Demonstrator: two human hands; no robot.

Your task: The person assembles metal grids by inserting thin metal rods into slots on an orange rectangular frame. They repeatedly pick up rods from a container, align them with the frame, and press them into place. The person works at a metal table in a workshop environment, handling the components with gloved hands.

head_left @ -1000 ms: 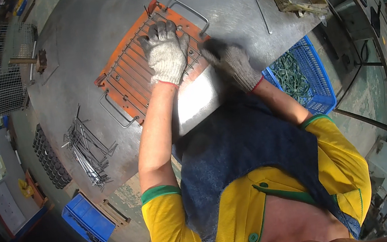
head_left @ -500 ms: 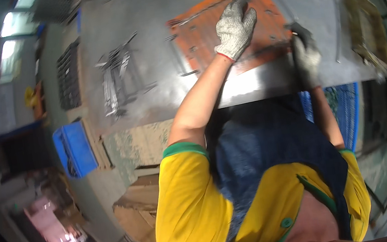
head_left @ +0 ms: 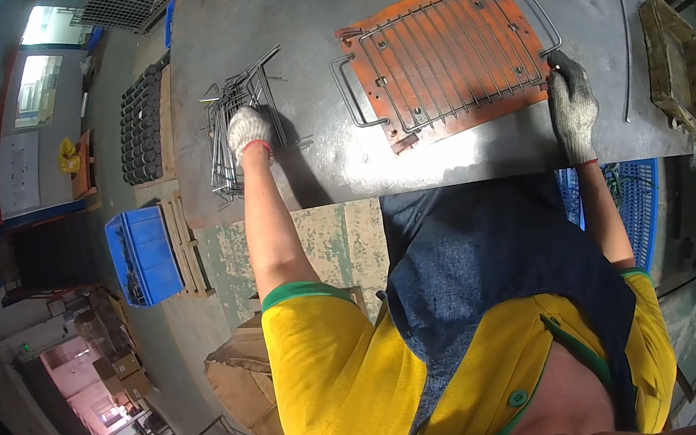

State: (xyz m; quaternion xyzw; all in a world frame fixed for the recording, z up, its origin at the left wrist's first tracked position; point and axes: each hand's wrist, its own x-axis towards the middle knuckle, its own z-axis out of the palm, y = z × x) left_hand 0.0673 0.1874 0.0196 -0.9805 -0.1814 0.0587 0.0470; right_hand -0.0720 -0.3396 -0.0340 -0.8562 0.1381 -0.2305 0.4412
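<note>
My left hand [head_left: 248, 129], in a white knit glove, is closed over a pile of bent wire pieces [head_left: 223, 168] on the left of the metal table. Its fingertips are hidden among the wires. A wire grill rack [head_left: 449, 52] lies on an orange jig plate [head_left: 396, 126], with a bent wire handle [head_left: 340, 94] at its left end and another wire handle [head_left: 549, 11] at its right. At the plate's near right corner is my right hand [head_left: 573, 110], gloved with darkened fingertips. Its fingers are curled beside the right handle's lower end; what they grip is hidden.
The grey metal table [head_left: 465, 161] ends just before my apron. On its right lie a long thin rod [head_left: 624, 45] and a worn tray [head_left: 662, 75]. A blue crate [head_left: 149, 254] stands on the floor to the left; another blue basket [head_left: 637, 195] is below the table's right side.
My left hand has left the orange plate and moved left to the wire pile, uncovering the rack. My right hand stays by the plate's right corner. The whole view has shifted slightly.
</note>
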